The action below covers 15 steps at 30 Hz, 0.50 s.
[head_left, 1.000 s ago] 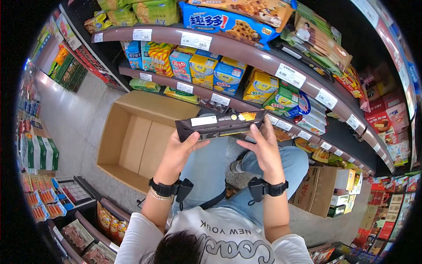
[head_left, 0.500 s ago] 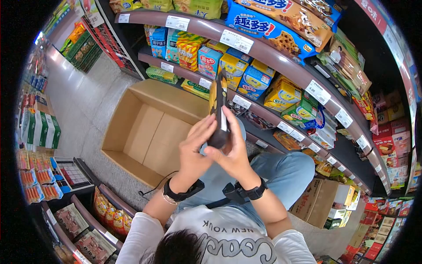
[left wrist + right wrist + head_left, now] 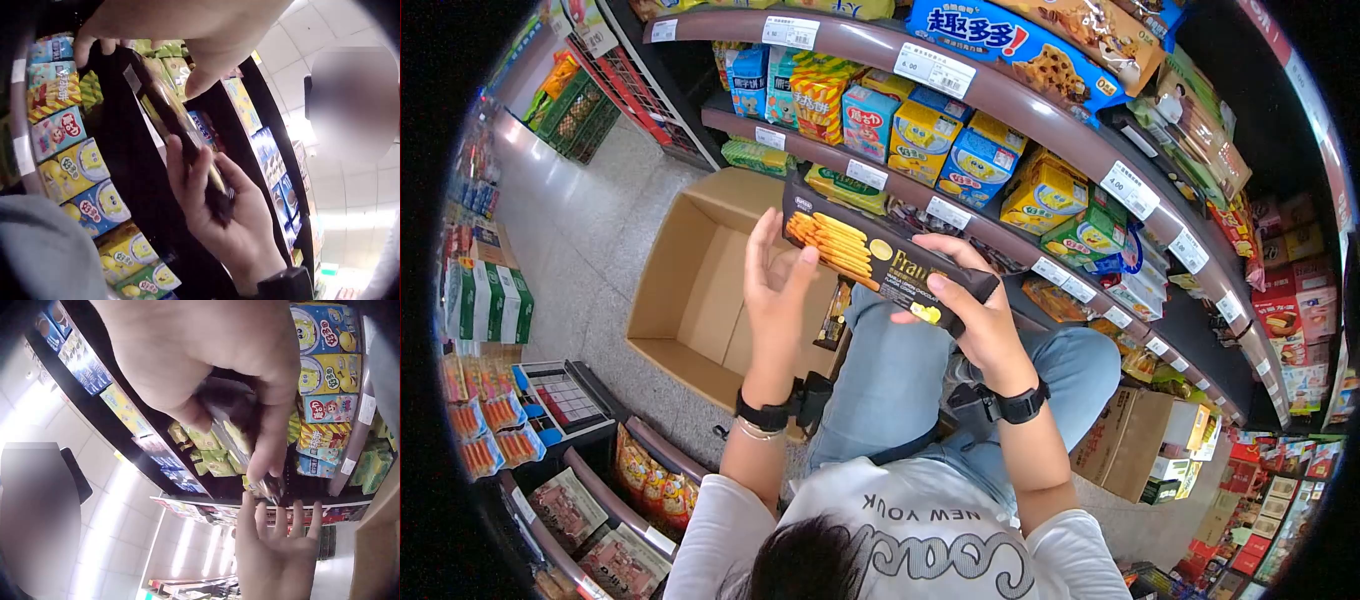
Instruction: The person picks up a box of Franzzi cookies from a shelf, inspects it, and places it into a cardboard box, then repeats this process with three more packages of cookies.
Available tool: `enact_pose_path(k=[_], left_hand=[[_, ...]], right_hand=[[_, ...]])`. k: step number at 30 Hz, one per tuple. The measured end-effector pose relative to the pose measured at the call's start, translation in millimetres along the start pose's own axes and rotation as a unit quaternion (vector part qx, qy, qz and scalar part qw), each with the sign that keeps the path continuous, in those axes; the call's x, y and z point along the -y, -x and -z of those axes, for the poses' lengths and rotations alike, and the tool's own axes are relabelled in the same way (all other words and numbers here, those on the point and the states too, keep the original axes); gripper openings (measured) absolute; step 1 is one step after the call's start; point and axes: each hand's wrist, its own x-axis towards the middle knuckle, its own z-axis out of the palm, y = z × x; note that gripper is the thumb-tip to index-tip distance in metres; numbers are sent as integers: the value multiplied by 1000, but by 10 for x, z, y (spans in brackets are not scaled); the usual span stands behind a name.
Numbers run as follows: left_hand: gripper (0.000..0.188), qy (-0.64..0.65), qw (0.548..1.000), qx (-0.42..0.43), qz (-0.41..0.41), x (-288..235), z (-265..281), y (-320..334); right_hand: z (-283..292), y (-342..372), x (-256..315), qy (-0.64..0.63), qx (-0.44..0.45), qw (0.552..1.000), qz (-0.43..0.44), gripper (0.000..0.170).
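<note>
My right hand (image 3: 985, 325) grips the right end of a black packet of biscuit sticks (image 3: 870, 255), its thumb across the printed front. The front faces up toward the head camera, showing a row of golden sticks. At the packet's other end is my left hand (image 3: 775, 290), with straight, spread fingers and the thumb overlapping the lower edge. In the right wrist view the left hand's fingertips (image 3: 281, 512) stand close to the packet's far end. A second dark packet (image 3: 833, 318) lies low by the right side of the cardboard box (image 3: 700, 270).
Shelves in front hold yellow and blue biscuit boxes (image 3: 925, 135) and a large blue cookie bag (image 3: 1020, 55). Another carton (image 3: 1125, 440) with goods stands at the right on the floor. Behind on the left is a low shelf with snack bags (image 3: 655, 475).
Both hands first held the packet level, back side up; it was then turned on end between them. Now its front faces up, and the left hand has moved out to the left end, fingers spread.
</note>
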Motion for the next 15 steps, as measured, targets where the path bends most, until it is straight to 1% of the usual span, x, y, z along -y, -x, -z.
enact_pose_path(k=[3,5,6,9,12,15], left_hand=[[44,30,999,-3,40,10,67,-70],[38,95,990,21,102,73,155,-124],[35,127,982,34,134,111,178,-134],[25,142,983,6,119,182,179,-117],[24,145,985,-3,98,202,205,-109],[24,147,984,-1,100,203,261,-112]], right_hand=[[47,-11,-8,-10,19,999,-25,37],[83,-14,-24,-36,44,997,-50,38],[73,-9,-31,-26,42,997,-56,38],[72,-16,-36,-26,32,997,-60,42],[75,-34,-85,32,16,999,-26,48],[81,-69,-109,58,19,998,-28,54]])
